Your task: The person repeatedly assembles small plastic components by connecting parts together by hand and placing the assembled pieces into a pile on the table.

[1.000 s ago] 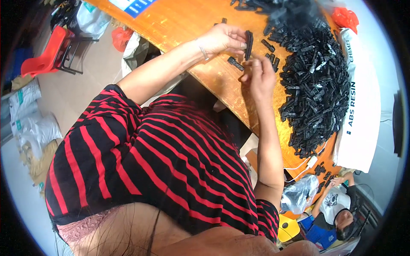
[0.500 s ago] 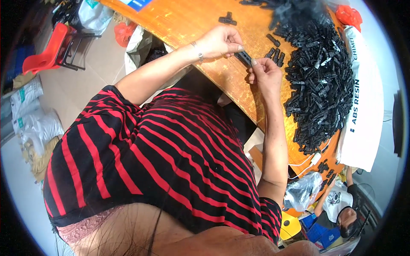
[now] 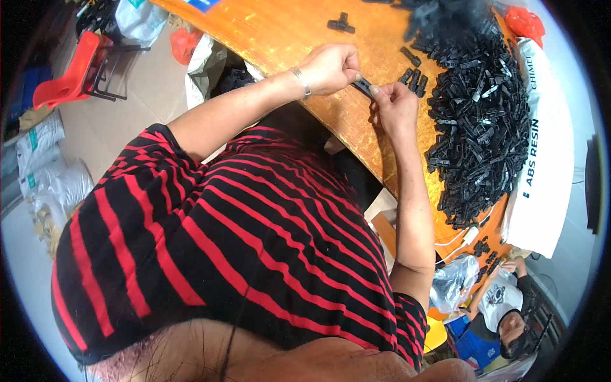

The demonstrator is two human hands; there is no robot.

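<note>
Both my hands grip one small black plastic part (image 3: 363,85) above the near edge of the wooden table. My left hand (image 3: 331,69) pinches its left end, fingers curled in. At the other end, thumb and fingers of my right hand (image 3: 396,109) are closed on it. Fingertips cover both ends. Just beyond my right hand lie several loose black parts (image 3: 415,83), with another single one (image 3: 410,57) farther off. A T-shaped black piece (image 3: 341,23) rests on the table beyond my left hand.
A large heap of black plastic parts (image 3: 477,127) covers the table's right side, against a white printed sack (image 3: 547,153). A white cable (image 3: 470,237) and clear plastic bag (image 3: 453,283) lie lower right, near another person (image 3: 506,299). A red chair (image 3: 70,79) stands at left.
My left hand has turned at the wrist, its fingers curling more tightly round the part's end. The part shows less between my hands. My right hand has barely moved.
</note>
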